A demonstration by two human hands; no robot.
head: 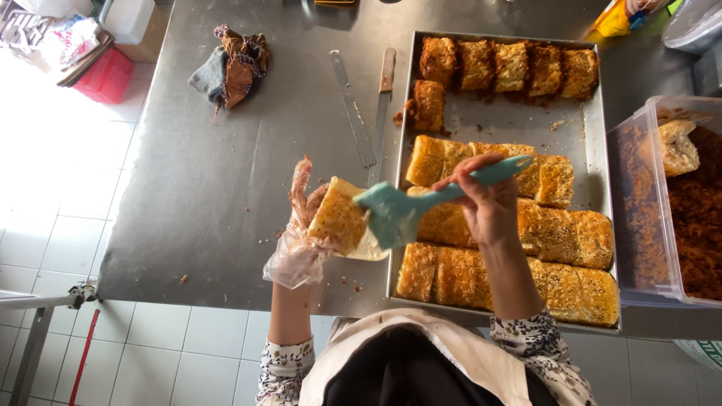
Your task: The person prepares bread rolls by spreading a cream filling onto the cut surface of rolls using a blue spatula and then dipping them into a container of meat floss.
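Bread piece (pixel 338 218): gripped in left hand's (pixel 304 225) gloved fingers, at table edge.
Right hand (pixel 489 203): fingers closed around teal spatula (pixel 398 213), blade touching the bread.
Tray (pixel 519 120): beyond the right fingers.

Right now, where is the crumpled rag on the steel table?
In the head view, the crumpled rag lies at the far left of the steel table, left of the two long knives and the baking tray, beyond the gloved left hand.
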